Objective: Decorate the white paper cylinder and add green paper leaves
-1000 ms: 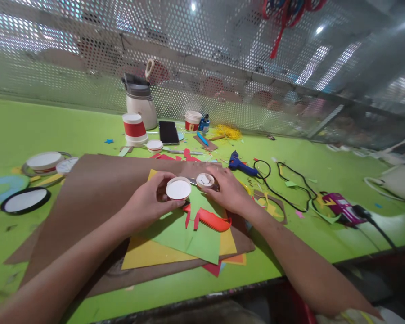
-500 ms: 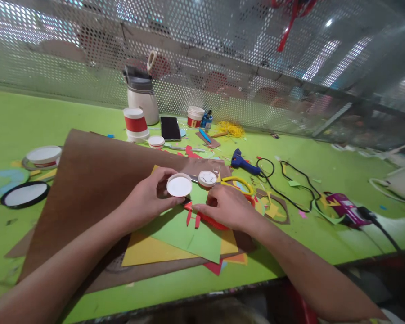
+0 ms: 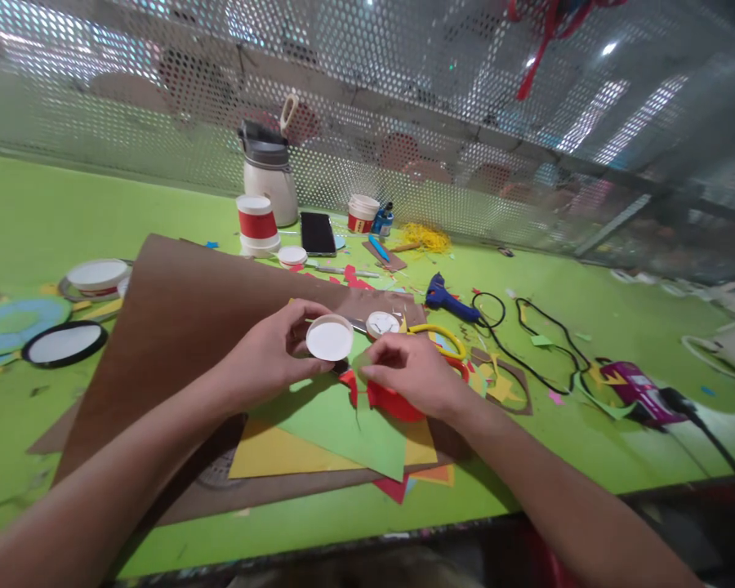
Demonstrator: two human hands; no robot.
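Note:
My left hand [image 3: 270, 345] grips a shallow white round lid [image 3: 329, 338] by its edge, hollow side towards me. Close to its right, my right hand [image 3: 412, 371] has thumb and forefinger pinched together; anything between them is too small to make out. Below the lid hang or lie narrow red paper pieces [image 3: 350, 385], over green paper [image 3: 343, 433]. A larger red item [image 3: 398, 403] is partly covered by my right hand. Just beyond, a small white lid with black lines [image 3: 382, 324] lies by scissors with yellow [image 3: 444, 336] and red handles.
Brown paper [image 3: 177, 327] spreads under my left arm. A blue glue gun [image 3: 450, 299] with a black cord lies to the right, near a purple power box [image 3: 640, 392]. Behind stand a white jug [image 3: 269, 180], a red-and-white tub [image 3: 257, 224] and a phone [image 3: 318, 233].
The view has shifted slightly, moving the scene rightward. My right hand has lifted a little from the red pieces, its fingertips pinched. My left hand still holds the white lid.

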